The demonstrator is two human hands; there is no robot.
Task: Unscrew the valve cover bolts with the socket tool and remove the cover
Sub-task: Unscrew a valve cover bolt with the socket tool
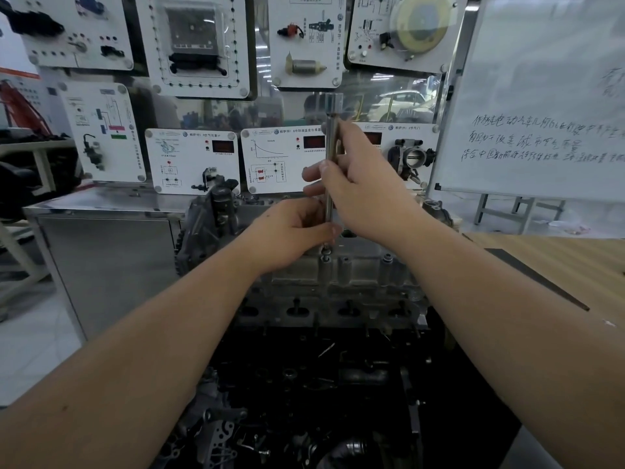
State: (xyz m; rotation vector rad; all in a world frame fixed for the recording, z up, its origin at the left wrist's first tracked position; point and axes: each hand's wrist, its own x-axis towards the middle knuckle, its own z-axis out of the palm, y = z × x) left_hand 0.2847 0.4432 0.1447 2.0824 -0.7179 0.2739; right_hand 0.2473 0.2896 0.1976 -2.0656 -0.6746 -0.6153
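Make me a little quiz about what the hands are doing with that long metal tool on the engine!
1. True or false: the socket tool stands nearly upright over the engine.
2. Which hand grips the tool higher up? A) left B) right
3. Fill in: the left hand holds the tool near its ____ end, just above a bolt.

Key:
1. True.
2. B, the right hand holds the shaft in the middle.
3. Bottom.
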